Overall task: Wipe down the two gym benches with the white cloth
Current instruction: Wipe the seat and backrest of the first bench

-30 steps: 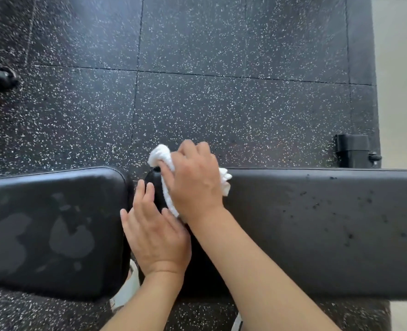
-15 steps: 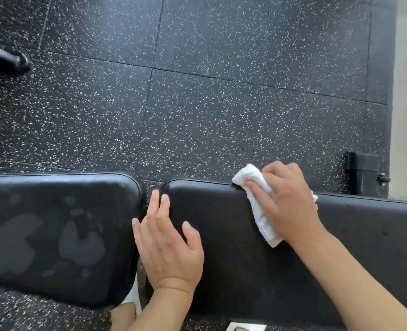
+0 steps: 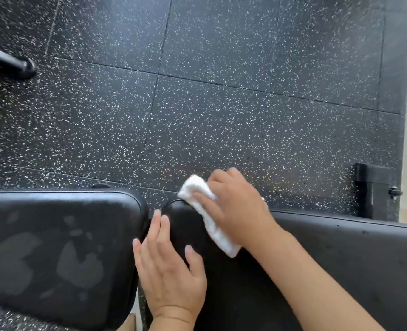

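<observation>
Two black padded bench pads lie side by side below me. The left pad shows dull damp patches. On the right pad, my right hand presses the folded white cloth against the far left corner, fingers curled over the cloth. My left hand lies flat with straight fingers on the near left end of the right pad, beside the gap between the pads.
Black speckled rubber floor tiles stretch beyond the pads. A black frame foot stands at the right by a pale floor strip. A black bar end juts in at the upper left.
My right hand slid the cloth right along the far edge of the right pad, then back left to its corner. My left hand stayed on the pad's end.
</observation>
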### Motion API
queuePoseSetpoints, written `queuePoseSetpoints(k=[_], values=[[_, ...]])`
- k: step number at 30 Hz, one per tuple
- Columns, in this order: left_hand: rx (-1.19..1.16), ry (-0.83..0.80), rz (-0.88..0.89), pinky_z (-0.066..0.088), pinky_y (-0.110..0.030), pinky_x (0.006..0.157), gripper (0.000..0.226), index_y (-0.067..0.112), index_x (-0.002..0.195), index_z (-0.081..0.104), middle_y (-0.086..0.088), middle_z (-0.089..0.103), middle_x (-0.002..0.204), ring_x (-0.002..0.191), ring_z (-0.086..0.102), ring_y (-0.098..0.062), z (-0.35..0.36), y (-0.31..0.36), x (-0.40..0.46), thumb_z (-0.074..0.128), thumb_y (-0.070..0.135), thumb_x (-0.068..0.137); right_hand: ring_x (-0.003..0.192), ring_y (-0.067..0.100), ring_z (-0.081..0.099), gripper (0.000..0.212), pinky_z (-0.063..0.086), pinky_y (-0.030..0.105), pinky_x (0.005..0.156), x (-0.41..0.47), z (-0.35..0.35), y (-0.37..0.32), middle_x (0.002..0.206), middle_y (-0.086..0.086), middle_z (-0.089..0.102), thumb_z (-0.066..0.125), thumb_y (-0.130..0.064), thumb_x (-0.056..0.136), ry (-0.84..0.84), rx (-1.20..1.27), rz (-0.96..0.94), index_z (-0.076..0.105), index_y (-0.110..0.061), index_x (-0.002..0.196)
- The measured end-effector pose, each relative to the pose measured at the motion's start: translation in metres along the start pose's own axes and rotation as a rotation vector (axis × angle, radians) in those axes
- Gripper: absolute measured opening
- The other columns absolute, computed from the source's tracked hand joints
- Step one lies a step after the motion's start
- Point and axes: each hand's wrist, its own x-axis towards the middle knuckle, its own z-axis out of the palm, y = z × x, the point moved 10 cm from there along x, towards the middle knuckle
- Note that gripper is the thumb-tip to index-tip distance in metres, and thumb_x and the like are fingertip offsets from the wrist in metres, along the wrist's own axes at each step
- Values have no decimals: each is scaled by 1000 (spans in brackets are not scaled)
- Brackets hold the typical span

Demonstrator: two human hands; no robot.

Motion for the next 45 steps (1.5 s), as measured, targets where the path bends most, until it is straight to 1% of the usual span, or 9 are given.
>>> queuePoseSetpoints(k=[4, 7, 11, 18, 24, 31, 35, 42, 45], values=[[-3, 4, 5, 20, -59, 128, 70, 1, 149, 42, -14, 44, 162, 135, 51, -36, 0, 1, -1, 49, 28, 85, 84, 11, 40, 54, 40, 36, 68, -55, -40, 110, 79, -12, 47, 27, -74, 95, -31, -68, 278, 47, -31, 70], [2, -2, -1, 20, -59, 128, 69, 0, 148, 43, -15, 44, 162, 134, 52, -39, 2, -1, -1, 49, 28, 85, 79, 14, 38, 48, 34, 34, 65, -74, -56, 123, 73, -14, 43, 31, -68, 96, 60, -84, 311, 39, -32, 65], [4, -10, -2, 18, -58, 128, 69, -1, 148, 43, -16, 42, 162, 136, 51, -40, 2, 0, -1, 48, 28, 85, 87, 21, 45, 54, 40, 40, 74, -30, -28, 61, 83, -9, 55, 38, -58, 103, 71, -85, 210, 68, -18, 80], [43, -41, -57, 17, -58, 126, 66, -4, 141, 50, -19, 48, 156, 138, 50, -42, 9, -10, 1, 62, 23, 82, 93, 26, 51, 42, 31, 38, 70, 54, 37, -81, 94, 1, 65, 48, -45, 105, 23, -117, -61, 74, -15, 92], [66, 17, 17, 19, -60, 127, 68, -2, 150, 41, -18, 42, 161, 140, 43, -35, 3, 1, -2, 44, 28, 88, 91, 21, 46, 51, 42, 37, 73, -10, -8, 14, 96, -1, 59, 45, -53, 105, 80, -60, 21, 72, -14, 89], [69, 48, 16, 19, -59, 128, 66, 0, 151, 41, -15, 43, 161, 140, 46, -39, 2, 0, -4, 46, 26, 91, 78, 26, 43, 48, 41, 38, 65, -118, -83, 115, 80, 4, 61, 56, -40, 104, 518, -175, 170, 64, -6, 72], [65, 59, 16, 21, -59, 127, 66, 1, 151, 41, -14, 44, 160, 138, 47, -38, 0, 1, -3, 46, 26, 90, 79, 30, 48, 45, 44, 49, 67, -98, -62, 68, 84, 9, 63, 57, -38, 106, 618, -138, 174, 64, -7, 73], [60, 44, 49, 25, -65, 121, 67, -2, 150, 43, -15, 45, 160, 140, 47, -42, 0, 3, -1, 45, 27, 89, 86, 30, 53, 38, 27, 37, 67, -16, -12, -36, 85, 6, 61, 64, -42, 100, 530, -107, 82, 69, -12, 76], [48, 35, 63, 27, -68, 119, 66, -3, 148, 44, -18, 47, 157, 137, 50, -45, -2, 6, -1, 46, 24, 88, 84, 30, 53, 33, 34, 37, 66, -45, -19, -28, 89, 7, 62, 69, -39, 98, 614, -96, 81, 68, -12, 80]])
